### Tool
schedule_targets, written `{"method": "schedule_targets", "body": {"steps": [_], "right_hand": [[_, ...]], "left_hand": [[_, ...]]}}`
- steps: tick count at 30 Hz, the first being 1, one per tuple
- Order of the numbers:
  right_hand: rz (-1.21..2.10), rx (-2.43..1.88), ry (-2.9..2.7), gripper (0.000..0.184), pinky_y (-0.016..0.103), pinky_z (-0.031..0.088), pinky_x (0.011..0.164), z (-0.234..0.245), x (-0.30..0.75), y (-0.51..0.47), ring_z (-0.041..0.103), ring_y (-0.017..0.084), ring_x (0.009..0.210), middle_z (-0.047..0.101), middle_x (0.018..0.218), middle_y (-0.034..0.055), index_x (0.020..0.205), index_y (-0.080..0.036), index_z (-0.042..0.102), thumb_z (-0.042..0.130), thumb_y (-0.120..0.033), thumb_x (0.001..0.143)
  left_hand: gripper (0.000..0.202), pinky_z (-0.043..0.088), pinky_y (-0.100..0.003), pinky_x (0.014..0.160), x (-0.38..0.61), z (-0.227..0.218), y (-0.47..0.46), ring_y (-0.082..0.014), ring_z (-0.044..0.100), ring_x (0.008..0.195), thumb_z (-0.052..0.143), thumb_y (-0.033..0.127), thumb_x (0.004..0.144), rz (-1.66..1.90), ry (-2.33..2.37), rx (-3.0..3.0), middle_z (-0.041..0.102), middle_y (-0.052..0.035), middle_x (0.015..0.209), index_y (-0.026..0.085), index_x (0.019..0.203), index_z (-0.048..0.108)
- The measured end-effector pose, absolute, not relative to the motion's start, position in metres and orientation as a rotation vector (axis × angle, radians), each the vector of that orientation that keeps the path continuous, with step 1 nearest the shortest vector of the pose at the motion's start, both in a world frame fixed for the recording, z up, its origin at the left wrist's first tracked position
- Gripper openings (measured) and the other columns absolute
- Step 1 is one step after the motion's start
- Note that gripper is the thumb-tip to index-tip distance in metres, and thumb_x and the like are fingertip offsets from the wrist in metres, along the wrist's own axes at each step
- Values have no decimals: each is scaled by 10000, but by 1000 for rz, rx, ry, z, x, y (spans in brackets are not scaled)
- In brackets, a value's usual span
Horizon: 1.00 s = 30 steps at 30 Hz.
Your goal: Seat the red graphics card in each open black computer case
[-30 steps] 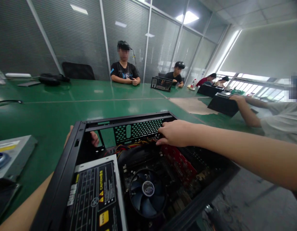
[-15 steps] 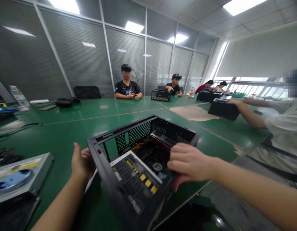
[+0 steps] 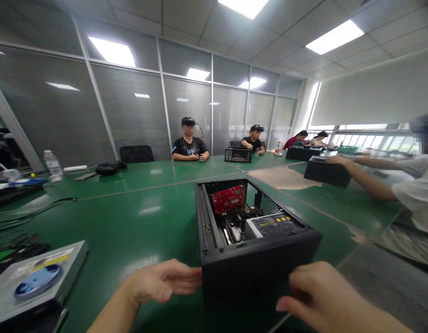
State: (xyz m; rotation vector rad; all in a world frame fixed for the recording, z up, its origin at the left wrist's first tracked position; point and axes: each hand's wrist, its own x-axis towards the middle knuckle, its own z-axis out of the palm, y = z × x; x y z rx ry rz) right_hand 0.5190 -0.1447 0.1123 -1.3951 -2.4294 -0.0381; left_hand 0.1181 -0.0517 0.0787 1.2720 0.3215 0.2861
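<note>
An open black computer case (image 3: pixel 258 266) stands on the green table (image 3: pixel 137 217), its near black wall facing me. Inside it I see a red card (image 3: pixel 228 199), a power supply with yellow labels (image 3: pixel 272 224) and some wiring. My left hand (image 3: pixel 163 281) lies with fingers stretched out flat against the case's near left corner. At the near right corner, my right hand (image 3: pixel 316 296) curls its fingers against the case wall. Neither hand holds anything apart from the case.
A grey optical drive with a blue disc label (image 3: pixel 36 282) lies at the left. Cables (image 3: pixel 22 215), a water bottle (image 3: pixel 53 165) and a black pouch (image 3: pixel 108 168) sit further back. Other people sit around the table with black cases (image 3: pixel 326 171); one person's arm (image 3: pixel 366 182) reaches in on the right.
The case has been turned around and set flat, further from me, its opening now upward. Both hands moved from its sides to its near wall. The camera has tilted up.
</note>
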Motion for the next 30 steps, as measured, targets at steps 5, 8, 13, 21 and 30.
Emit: {"method": "schedule_targets", "body": {"steps": [5, 8, 13, 21, 30], "right_hand": [[-199, -1593, -2510, 553, 278, 316, 506, 91, 491, -92, 590, 160, 472, 645, 508, 53, 541, -205, 681, 486, -558, 920], [-163, -1652, -2469, 555, 282, 370, 542, 105, 473, -15, 630, 190, 554, 677, 577, 69, 587, -202, 704, 502, -623, 886], [205, -1635, -2254, 388, 341, 508, 755, 121, 402, 112, 661, 237, 888, 696, 996, 119, 984, -116, 700, 596, -481, 904], [380, -1252, -2330, 370, 451, 433, 1012, 73, 310, 135, 568, 245, 1168, 608, 1269, 106, 1227, -182, 592, 596, -394, 924], [442, -942, -2366, 233, 326, 479, 851, 44, 408, 78, 650, 209, 922, 715, 976, 78, 976, -179, 709, 649, -364, 849]], "left_hand": [[635, 441, -493, 996, 87, 57, -32, -360, 583, 1199, 656, 458, 810, 621, 471, 1182, 590, -188, 1350, 166, 1365, 559], [491, 499, -367, 877, 70, 46, -13, -258, 640, 1080, 549, 427, 881, 950, 729, 1073, 610, -157, 1319, 180, 1303, 593], [356, 444, -272, 629, 74, 40, 0, -162, 576, 637, 615, 518, 786, 1366, 1529, 1310, 652, -36, 709, 166, 734, 641], [423, 436, -267, 660, 77, 39, -10, -176, 612, 670, 423, 550, 900, 1288, 1911, 1741, 676, -7, 719, 198, 792, 631], [398, 465, -276, 661, 83, 39, -7, -191, 636, 690, 451, 565, 878, 1202, 1952, 1822, 676, -12, 717, 206, 854, 622]]}}
